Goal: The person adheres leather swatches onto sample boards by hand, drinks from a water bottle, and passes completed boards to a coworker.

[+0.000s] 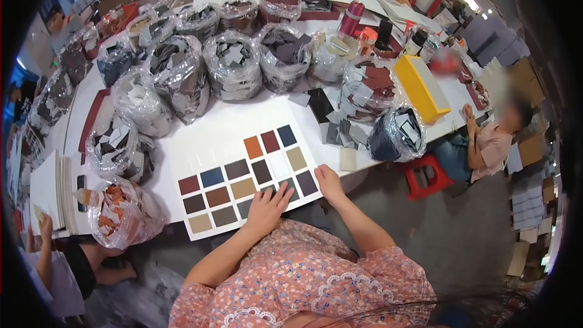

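In front of me on the table lies a white sample board point(229, 235) with rows of coloured swatches in orange, reds, blues, browns, tans and dark greys. One spot among the swatches is white. My left hand point(267, 209) rests flat on the board's lower edge, its fingers spread over the bottom swatches and partly covering them. At the right edge of the board, my right hand point(329, 183) is closed on the border; its fingertips are partly hidden.
Clear plastic bags of swatch pieces point(232, 61) ring the board. Loose grey swatches point(346, 132), a black phone point(319, 104), a yellow box point(422, 89) and a pink flask point(351, 18) are to the right. Several people sit around; a red stool point(428, 177) stands at right.
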Tool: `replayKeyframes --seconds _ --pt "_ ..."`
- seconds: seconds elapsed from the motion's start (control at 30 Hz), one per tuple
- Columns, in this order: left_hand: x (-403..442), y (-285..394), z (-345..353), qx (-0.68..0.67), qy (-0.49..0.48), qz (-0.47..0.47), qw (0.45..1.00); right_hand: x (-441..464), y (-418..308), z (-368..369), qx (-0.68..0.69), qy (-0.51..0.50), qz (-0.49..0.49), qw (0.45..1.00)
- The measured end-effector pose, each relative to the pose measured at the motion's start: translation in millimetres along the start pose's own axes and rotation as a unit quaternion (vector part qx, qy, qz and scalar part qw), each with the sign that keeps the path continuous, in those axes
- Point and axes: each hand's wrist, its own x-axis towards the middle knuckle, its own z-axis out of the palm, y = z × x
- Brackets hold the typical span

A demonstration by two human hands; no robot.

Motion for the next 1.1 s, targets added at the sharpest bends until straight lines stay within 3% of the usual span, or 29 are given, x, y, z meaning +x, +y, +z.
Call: replayKeyframes --seconds 0.1,0.2,0.3,0.53,0.7,0.83,0.97,1.1 --pt "-7 3 -25 -0.079 -0.028 -0.007 0.996 -19 -13 -20 0.064 0.020 -0.083 0.994" --pt "-23 6 -54 -0.092 0.079 0.010 0.993 -34 -18 -73 0.196 0.040 -0.089 0.976" --pt "-33 -3 -58 -0.097 0.163 -0.030 0.981 -44 -14 -145 0.321 0.045 -0.105 0.940" --pt "-22 -24 -42 -0.175 0.188 -0.138 0.957 -51 27 -294 0.468 0.262 -0.209 0.818" --pt "-22 -32 -16 -0.171 0.171 -0.173 0.955 -27 92 -330 0.517 0.393 -0.222 0.728" --pt "-27 -41 -1 -0.190 0.118 -0.228 0.948 8 154 -339 0.546 0.520 -0.134 0.644" --pt "-33 -50 12 -0.146 0.123 -0.230 0.954 48 212 -344 0.519 0.579 -0.066 0.625" --pt "-35 -48 16 -0.122 0.130 -0.224 0.958 84 225 -349 0.509 0.598 0.004 0.620"
